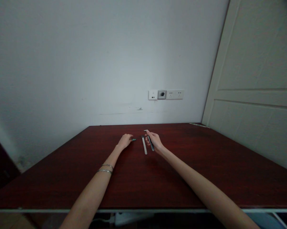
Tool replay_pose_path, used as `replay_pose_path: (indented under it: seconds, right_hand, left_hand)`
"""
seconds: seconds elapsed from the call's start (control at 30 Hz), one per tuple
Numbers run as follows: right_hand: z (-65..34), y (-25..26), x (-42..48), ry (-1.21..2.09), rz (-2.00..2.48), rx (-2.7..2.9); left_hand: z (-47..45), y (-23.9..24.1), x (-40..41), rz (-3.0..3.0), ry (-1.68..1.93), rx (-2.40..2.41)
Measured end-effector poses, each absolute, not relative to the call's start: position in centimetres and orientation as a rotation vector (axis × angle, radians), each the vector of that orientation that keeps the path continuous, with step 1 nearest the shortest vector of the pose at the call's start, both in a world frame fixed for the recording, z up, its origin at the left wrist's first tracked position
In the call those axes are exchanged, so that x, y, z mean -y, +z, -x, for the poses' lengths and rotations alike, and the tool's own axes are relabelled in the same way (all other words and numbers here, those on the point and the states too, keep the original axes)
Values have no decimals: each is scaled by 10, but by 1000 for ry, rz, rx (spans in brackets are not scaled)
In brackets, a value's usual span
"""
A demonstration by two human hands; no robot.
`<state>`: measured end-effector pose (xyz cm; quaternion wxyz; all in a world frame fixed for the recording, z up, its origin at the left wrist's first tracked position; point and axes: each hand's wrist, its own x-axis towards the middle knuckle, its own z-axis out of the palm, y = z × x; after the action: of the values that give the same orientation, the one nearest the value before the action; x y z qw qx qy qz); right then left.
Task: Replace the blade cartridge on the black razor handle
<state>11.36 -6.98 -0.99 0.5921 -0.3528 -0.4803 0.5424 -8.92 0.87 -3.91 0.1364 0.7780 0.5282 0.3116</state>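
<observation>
My right hand (155, 141) is closed around a slim dark-handled tool (152, 147). Its handle points back toward me, and a thin light tip shows past the thumb; the exact kind is too small to tell. Left of that hand a narrow silver strip (144, 145) lies flat on the table, dark at its far end and with a small hole at the near end. My left hand (125, 140) rests low over the tabletop with fingers curled in. A small teal piece (133, 140) sticks out from its fingertips, partly hidden by them.
The dark red table (172, 184) reaches back to a pale wall (119, 63). Sockets and a switch (174, 94) sit on the wall above its back edge. At the right stands a cream panelled door (255, 73). Two bracelets (105, 170) circle my left wrist.
</observation>
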Motion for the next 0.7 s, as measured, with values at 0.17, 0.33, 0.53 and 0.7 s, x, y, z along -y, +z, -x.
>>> replay_pose_path:
  seconds: [0.17,0.33,0.53,0.7]
  right_hand:
    - [-113,-10,71,1251,808,1128]
    - [-114,-9,71,1271,781,1129]
    - [-117,-5,64,1239,786,1089]
    - [-120,-5,58,1089,800,1074]
  left_hand:
    - [91,-36,-7,-2551,636,-1616]
    - [93,-35,-7,-2557,632,-1622]
    - [80,-21,1,-2460,857,-1615]
    - [57,-5,12,-2243,994,-1349]
